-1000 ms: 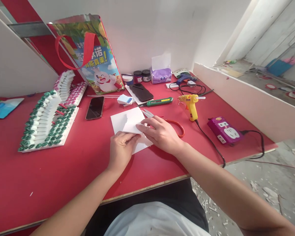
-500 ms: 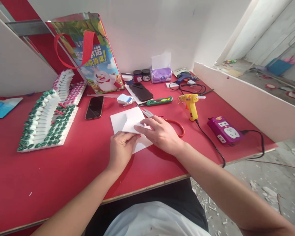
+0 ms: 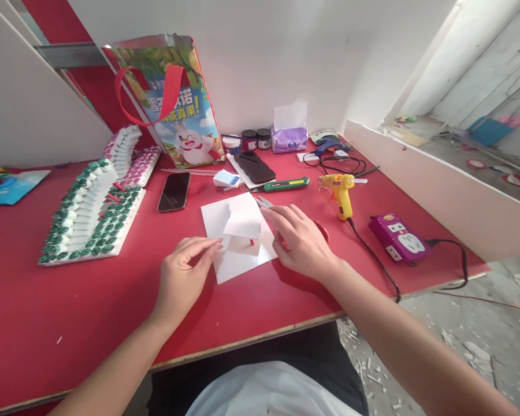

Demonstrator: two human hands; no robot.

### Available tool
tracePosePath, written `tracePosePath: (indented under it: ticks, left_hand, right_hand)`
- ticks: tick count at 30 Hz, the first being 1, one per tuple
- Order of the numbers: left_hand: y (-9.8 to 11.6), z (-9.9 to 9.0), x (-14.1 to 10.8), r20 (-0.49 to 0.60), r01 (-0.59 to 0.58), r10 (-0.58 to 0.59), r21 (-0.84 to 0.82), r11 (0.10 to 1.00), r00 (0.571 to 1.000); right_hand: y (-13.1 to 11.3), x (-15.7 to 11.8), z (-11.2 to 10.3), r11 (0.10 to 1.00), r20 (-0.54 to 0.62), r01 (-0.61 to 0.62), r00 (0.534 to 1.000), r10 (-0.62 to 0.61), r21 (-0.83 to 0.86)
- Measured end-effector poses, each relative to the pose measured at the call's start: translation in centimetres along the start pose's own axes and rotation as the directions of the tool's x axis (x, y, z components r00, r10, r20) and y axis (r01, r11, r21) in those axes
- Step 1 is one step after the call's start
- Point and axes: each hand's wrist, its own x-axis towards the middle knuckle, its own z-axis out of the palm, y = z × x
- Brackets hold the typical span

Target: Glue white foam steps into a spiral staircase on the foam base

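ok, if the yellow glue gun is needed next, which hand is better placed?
Probably the right hand: it is nearer the yellow glue gun, on that side of the white board. The left hand is at the board's opposite side.

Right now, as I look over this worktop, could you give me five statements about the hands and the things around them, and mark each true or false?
1. A short red post shows under the small white piece. True.
2. The left hand is gripping the yellow glue gun. False: the glue gun rests on the table, beyond the right hand.
3. The right hand partly hides the red-handled scissors. True.
4. The green cutter lies on top of the larger white sheet. False: it lies on the red tabletop, beyond the sheet.
5. The purple socket block is to the right of the glue gun. True.
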Motion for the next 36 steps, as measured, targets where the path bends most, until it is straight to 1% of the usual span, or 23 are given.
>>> tracePosePath:
  ticks: [2, 4, 5, 7, 10, 12, 14, 16, 19, 21, 24, 26, 27, 30, 32, 34, 36]
  left_hand:
    - [-0.9, -0.8, 1.3, -0.042, -0.024, 0.026, 0.059, 0.998, 0.999]
    - [-2.0, -1.1, 3.5, -0.052, -0.071, 0.078, 0.128, 0.989, 0.996]
    - [-2.7, -1.1, 4.7, -0.032, -0.1, 0.107, 0.163, 0.982, 0.994]
    - [-4.0, -0.7, 7.0, 0.036, -0.142, 0.138, 0.215, 0.966, 0.99]
    - [-5.7, 0.4, 9.5, 0.151, -0.203, 0.164, 0.297, 0.933, 0.975]
    - [-6.4, 1.0, 10.1, 0.212, -0.255, 0.19, 0.344, 0.904, 0.959]
    - [-6.9, 1.3, 10.2, 0.241, -0.291, 0.206, 0.406, 0.866, 0.948]
    - [-7.1, 1.3, 10.0, 0.241, -0.287, 0.19, 0.485, 0.826, 0.952]
    - [-7.2, 0.7, 9.4, 0.234, -0.235, 0.117, 0.578, 0.781, 0.965]
    - [-7.2, 0.1, 9.0, 0.232, -0.188, 0.054, 0.607, 0.772, 0.971]
    - [-6.7, -0.9, 8.5, 0.222, -0.059, -0.088, 0.58, 0.812, 0.971]
    - [-6.3, -1.6, 8.5, 0.219, 0.071, -0.213, 0.521, 0.851, 0.952]
    - [-6.0, -1.9, 8.6, 0.227, 0.14, -0.275, 0.476, 0.868, 0.934]
    - [-5.1, -2.8, 9.0, 0.299, 0.324, -0.414, 0.307, 0.895, 0.86]
    - [-4.6, -3.3, 9.3, 0.36, 0.452, -0.487, 0.18, 0.873, 0.796]
    - [-4.2, -3.9, 9.6, 0.403, 0.597, -0.568, 0.065, 0.8, 0.717]
    - [-3.9, -4.4, 9.7, 0.426, 0.718, -0.643, -0.024, 0.695, 0.637]
  right_hand:
    - [-0.4, -0.1, -0.9, 0.994, 0.016, -0.105, 0.994, 0.106, -0.034]
    - [-1.1, -0.4, -1.8, 0.982, 0.08, -0.174, 0.98, 0.18, -0.078]
    - [-1.5, -0.6, -2.1, 0.979, 0.125, -0.176, 0.974, 0.189, -0.104]
    - [-2.1, -1.1, -2.4, 0.979, 0.202, -0.133, 0.966, 0.163, -0.157]
    - [-2.6, -1.8, -1.9, 0.971, 0.263, -0.046, 0.959, 0.109, -0.235]
    - [-2.4, -1.9, -1.3, 0.965, 0.286, 0.012, 0.956, 0.066, -0.263]
    - [-2.0, -1.8, -0.7, 0.96, 0.308, 0.07, 0.951, 0.017, -0.27]
    - [-1.5, -1.8, -0.4, 0.957, 0.319, 0.106, 0.948, -0.015, -0.27]
    - [-1.0, -2.0, -0.4, 0.958, 0.321, 0.119, 0.946, -0.03, -0.26]
    - [-0.8, -2.3, -0.6, 0.963, 0.312, 0.122, 0.949, -0.043, -0.241]
    - [-0.5, -2.8, -0.7, 0.968, 0.299, 0.135, 0.952, -0.066, -0.214]
    - [-0.4, -3.0, -0.6, 0.966, 0.296, 0.138, 0.953, -0.069, -0.218]
    - [-0.3, -3.1, -0.5, 0.966, 0.296, 0.132, 0.953, -0.062, -0.223]
    - [-0.2, -3.0, -0.3, 0.974, 0.296, 0.09, 0.955, -0.025, -0.21]
    - [-0.1, -2.9, -0.4, 0.987, 0.284, 0.048, 0.959, -0.003, -0.151]
    - [0.0, -2.7, -0.7, 0.998, 0.244, -0.012, 0.969, 0.028, -0.067]
    - [0.0, -2.5, -1.3, 0.995, 0.162, -0.099, 0.982, 0.094, 0.022]
